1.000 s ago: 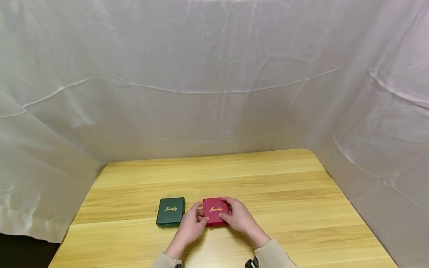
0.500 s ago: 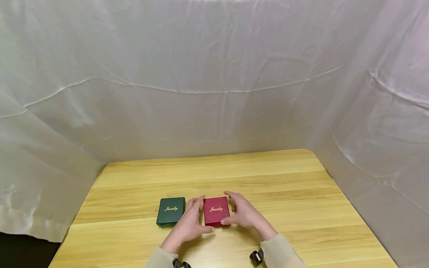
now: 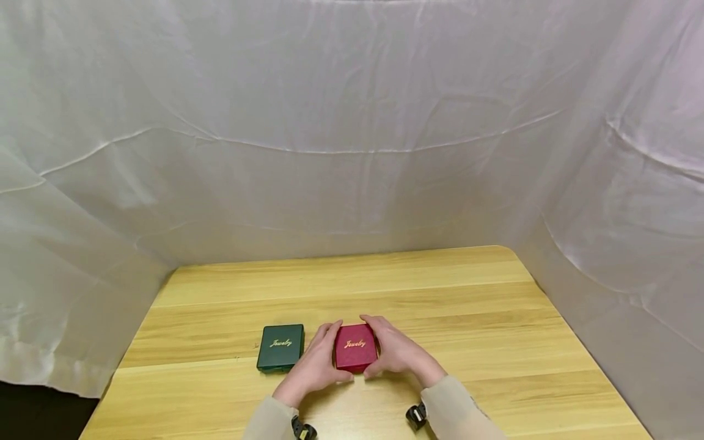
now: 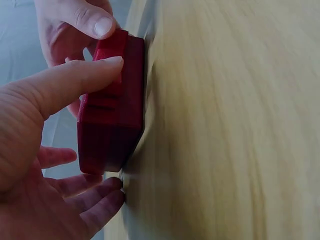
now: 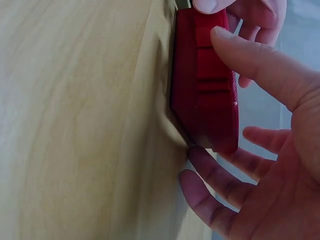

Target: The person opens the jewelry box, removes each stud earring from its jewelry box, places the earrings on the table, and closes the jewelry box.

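A closed red jewelry box (image 3: 354, 347) with gold "Jewelry" lettering lies on the wooden table between both hands. My left hand (image 3: 316, 366) holds its left side, thumb along the front and index finger at the far left corner. On the opposite side, my right hand (image 3: 398, 351) holds it the same way, its index finger reaching the far right corner. Both wrist views show the thumbs at the front strap (image 4: 112, 82) of the box, while other fingers lie along its sides near the tabletop. Left of my left hand lies a closed dark green jewelry box (image 3: 281, 347), lettered alike.
The wooden table (image 3: 467, 324) has a rounded far right corner. Pale grey cloth (image 3: 352, 195) hangs behind it and along both sides. Black wrist devices (image 3: 416, 417) sit at both sleeve cuffs.
Both hands loosened and spread around the red box half a second ago, then drew in at its sides. The right thumb moved off the lid to the front. The green box stayed put.
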`<action>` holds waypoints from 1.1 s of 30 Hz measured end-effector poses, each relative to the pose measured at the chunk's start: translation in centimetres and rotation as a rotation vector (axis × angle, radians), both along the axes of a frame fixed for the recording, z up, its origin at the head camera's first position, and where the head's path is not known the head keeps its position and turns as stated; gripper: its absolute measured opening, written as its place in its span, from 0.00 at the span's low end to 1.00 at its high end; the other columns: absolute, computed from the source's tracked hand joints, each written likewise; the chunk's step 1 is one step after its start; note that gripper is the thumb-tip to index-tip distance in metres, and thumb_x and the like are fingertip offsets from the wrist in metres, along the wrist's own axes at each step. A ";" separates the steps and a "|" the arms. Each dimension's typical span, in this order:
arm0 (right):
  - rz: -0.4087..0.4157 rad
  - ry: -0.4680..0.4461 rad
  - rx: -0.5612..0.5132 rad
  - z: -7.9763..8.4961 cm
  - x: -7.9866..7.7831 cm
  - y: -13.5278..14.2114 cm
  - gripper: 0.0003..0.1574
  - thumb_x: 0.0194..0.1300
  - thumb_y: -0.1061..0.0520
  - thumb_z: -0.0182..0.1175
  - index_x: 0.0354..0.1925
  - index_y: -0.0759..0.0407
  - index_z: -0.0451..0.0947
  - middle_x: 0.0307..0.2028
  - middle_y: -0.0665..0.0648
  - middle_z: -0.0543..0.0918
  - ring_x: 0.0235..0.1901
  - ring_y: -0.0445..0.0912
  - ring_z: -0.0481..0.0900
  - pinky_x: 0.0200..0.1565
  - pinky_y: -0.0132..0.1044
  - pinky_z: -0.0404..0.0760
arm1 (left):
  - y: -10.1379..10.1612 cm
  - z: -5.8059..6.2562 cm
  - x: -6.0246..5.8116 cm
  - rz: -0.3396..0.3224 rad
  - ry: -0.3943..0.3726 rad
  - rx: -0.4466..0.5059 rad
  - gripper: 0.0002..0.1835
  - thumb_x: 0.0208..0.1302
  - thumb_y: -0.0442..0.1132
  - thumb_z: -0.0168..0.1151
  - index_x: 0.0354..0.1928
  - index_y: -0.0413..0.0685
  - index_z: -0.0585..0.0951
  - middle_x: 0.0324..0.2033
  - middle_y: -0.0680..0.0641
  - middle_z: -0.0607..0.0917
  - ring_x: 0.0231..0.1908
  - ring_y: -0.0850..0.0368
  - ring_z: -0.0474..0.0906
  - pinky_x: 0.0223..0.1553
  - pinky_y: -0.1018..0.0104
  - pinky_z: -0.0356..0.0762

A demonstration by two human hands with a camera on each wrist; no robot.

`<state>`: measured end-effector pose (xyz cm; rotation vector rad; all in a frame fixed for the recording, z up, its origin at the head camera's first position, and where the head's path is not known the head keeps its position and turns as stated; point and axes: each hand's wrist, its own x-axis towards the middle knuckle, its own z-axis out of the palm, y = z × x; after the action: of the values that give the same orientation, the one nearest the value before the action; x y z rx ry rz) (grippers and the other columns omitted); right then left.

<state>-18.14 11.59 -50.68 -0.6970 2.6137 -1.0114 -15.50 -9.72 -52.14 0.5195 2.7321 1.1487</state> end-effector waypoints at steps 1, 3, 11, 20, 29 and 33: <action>-0.001 0.002 0.009 0.0 0.0 -0.1 0.72 0.34 0.56 0.84 0.73 0.65 0.56 0.65 0.63 0.68 0.61 0.57 0.70 0.62 0.56 0.68 | 0.0 0.0 0.0 -0.001 -0.002 0.000 0.59 0.40 0.43 0.83 0.73 0.39 0.58 0.64 0.37 0.65 0.59 0.40 0.69 0.56 0.42 0.72; -0.006 0.000 0.020 -0.1 -0.1 -0.2 0.72 0.34 0.56 0.84 0.72 0.65 0.56 0.65 0.63 0.68 0.61 0.57 0.70 0.61 0.56 0.68 | 0.0 -0.1 -0.1 -0.004 -0.003 0.000 0.59 0.40 0.43 0.83 0.73 0.39 0.58 0.64 0.37 0.66 0.58 0.41 0.70 0.56 0.42 0.72; -0.013 0.009 0.056 0.0 -0.2 -0.5 0.67 0.35 0.56 0.83 0.70 0.66 0.60 0.63 0.62 0.70 0.60 0.57 0.71 0.60 0.55 0.70 | 0.1 -0.1 -0.3 -0.008 -0.016 0.015 0.58 0.40 0.42 0.83 0.73 0.38 0.59 0.62 0.36 0.67 0.56 0.40 0.72 0.55 0.42 0.72; -0.005 0.000 0.082 -0.2 -0.1 -0.8 0.68 0.32 0.60 0.83 0.70 0.65 0.60 0.62 0.58 0.70 0.57 0.55 0.73 0.59 0.53 0.72 | 0.1 -0.4 -0.6 0.001 -0.037 0.016 0.57 0.40 0.42 0.82 0.72 0.35 0.60 0.57 0.39 0.71 0.52 0.44 0.73 0.54 0.44 0.73; -0.016 0.065 0.081 -0.3 0.1 -1.0 0.61 0.31 0.61 0.84 0.65 0.65 0.65 0.55 0.57 0.73 0.52 0.52 0.75 0.55 0.51 0.75 | 0.0 -0.4 -0.8 0.005 -0.030 0.012 0.57 0.39 0.43 0.82 0.71 0.34 0.62 0.55 0.38 0.73 0.51 0.44 0.74 0.54 0.44 0.73; -0.030 0.076 0.092 -0.3 0.1 -1.1 0.61 0.30 0.60 0.84 0.64 0.64 0.66 0.54 0.56 0.74 0.51 0.51 0.76 0.55 0.51 0.75 | 0.0 -0.4 -0.8 0.007 -0.023 0.013 0.57 0.38 0.43 0.83 0.70 0.34 0.62 0.54 0.37 0.74 0.51 0.44 0.74 0.54 0.44 0.73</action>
<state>-18.03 10.54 -50.98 -0.6892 2.7247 -0.8826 -16.30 -9.67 -52.49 0.4959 2.7108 1.1674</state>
